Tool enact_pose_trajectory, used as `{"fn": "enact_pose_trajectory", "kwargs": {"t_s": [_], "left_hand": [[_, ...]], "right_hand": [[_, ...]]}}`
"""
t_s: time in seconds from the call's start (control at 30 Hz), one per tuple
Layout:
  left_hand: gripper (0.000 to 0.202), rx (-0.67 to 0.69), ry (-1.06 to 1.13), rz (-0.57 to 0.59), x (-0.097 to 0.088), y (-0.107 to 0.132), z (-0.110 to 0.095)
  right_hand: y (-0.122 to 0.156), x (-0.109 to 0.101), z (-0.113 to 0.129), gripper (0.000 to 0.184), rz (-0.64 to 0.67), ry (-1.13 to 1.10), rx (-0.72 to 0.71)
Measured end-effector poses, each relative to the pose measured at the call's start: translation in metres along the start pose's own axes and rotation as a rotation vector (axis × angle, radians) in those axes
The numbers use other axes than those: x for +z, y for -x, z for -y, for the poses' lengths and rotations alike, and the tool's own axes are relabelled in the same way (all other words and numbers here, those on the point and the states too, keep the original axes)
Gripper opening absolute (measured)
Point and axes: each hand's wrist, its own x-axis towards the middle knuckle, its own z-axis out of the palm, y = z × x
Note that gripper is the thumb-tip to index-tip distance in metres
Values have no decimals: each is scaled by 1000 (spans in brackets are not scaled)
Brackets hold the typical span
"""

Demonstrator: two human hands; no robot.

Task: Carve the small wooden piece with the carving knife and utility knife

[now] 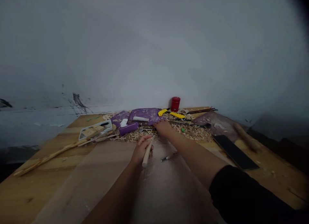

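My left hand is closed around a pale wooden stick, its near end pointing back toward me. My right hand reaches forward to the wood shavings, beside a purple sheet. Its fingers point down and left and are too dark and small to tell whether they grip anything. Beneath my right forearm a small carving tool with a metal tip lies on the clear table covering. Two yellow utility knives lie just beyond my right hand.
A red can stands by the wall. To the left are a purple roll, a white tray with a wooden block, and a long thin branch. A dark flat strip and a thick stick lie at right.
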Motion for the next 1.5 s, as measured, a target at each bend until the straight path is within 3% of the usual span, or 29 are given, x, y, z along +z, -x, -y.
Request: {"fn": "enact_pose_trajectory", "kwargs": {"t_s": [0.17,0.3,0.4,0.63,0.7,0.8,1.0,1.1,1.27,1.4,1.5], "left_hand": [[40,-22,39,37,-5,-1,18],[41,-11,120,45,-3,12,15],[43,-93,221,67,0,18,9],[40,-175,246,-8,1,18,3],[45,-206,194,26,0,16,3],[58,-271,69,158,-4,14,5],[69,-422,-57,362,2,20,5],[65,-435,-50,294,7,23,2],[56,-388,-59,151,3,21,8],[46,-207,-174,84,0,18,22],[58,-213,-216,102,1,18,28]], "right_hand": [[-6,3,-1,29,45,14,49],[-11,2,-6,29,78,-26,97],[-12,-2,-13,28,84,-87,137],[1,-27,-44,30,-59,-309,317],[11,-30,-47,30,-120,-402,345],[34,-27,-33,28,-170,-587,317],[86,-5,39,30,-253,-1030,179],[100,-3,59,40,-246,-1187,67],[104,-7,59,75,-308,-1297,9],[107,-9,63,70,-333,-1314,34],[108,-8,62,62,-381,-1329,102]]}}
